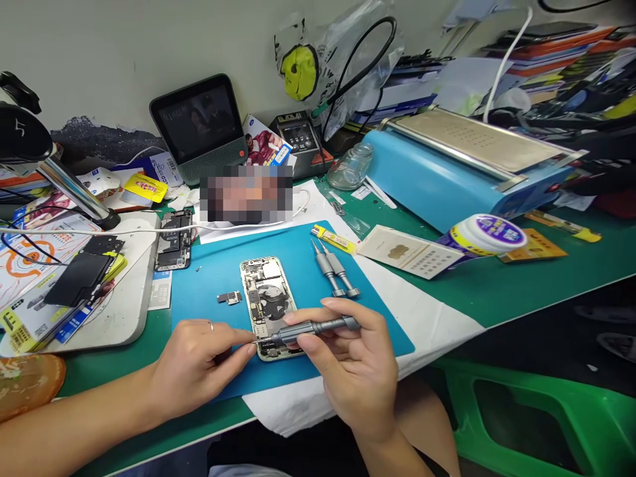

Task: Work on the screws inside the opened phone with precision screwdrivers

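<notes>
The right hand (360, 371) has its thumb and fingers closed around a slim grey metal screwdriver (318, 328), holding it almost level, with the bit pointing toward the left hand. The left hand (199, 361), with a thin ring on one finger, has its forefinger and thumb drawn close together at that bit; whether they pinch the bit or some tiny part between them, I cannot tell. The screwdriver is above the lower end of an opened, pale-rimmed phone body (273, 301) with exposed inner parts, which lies on a flat blue work mat (213, 255). Just left of the phone body lies a small dark circuit board (229, 297). Right of it, two more grey metal screwdrivers (328, 268) lie side by side on the mat, near a yellow-labelled slim tube (334, 239). Beyond the mat's upper left corner is a black opened phone part (173, 240). Farther right, a cream card with a brown emblem (405, 253) leans beside a white-lidded purple and yellow tub (487, 233), in front of a large blue machine with a flat metal top (417, 179).
</notes>
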Available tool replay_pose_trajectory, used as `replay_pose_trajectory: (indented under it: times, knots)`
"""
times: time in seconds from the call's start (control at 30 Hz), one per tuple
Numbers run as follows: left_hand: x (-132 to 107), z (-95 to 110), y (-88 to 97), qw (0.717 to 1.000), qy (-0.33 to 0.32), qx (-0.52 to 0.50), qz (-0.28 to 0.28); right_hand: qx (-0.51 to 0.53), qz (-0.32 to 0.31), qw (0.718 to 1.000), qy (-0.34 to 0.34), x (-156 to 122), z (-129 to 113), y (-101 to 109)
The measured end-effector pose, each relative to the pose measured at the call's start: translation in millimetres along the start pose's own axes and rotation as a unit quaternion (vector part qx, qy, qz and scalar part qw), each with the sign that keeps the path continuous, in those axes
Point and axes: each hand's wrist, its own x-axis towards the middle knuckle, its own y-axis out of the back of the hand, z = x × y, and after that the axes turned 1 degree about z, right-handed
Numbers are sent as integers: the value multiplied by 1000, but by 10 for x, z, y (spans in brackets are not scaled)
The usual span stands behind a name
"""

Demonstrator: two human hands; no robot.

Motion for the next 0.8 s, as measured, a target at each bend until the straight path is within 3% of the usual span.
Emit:
replay_pose_trajectory:
  times: [0.8]
  knots:
    - [-7,-6,-2,1000,18,2,-1,29,9,999,22,31,3,-16]
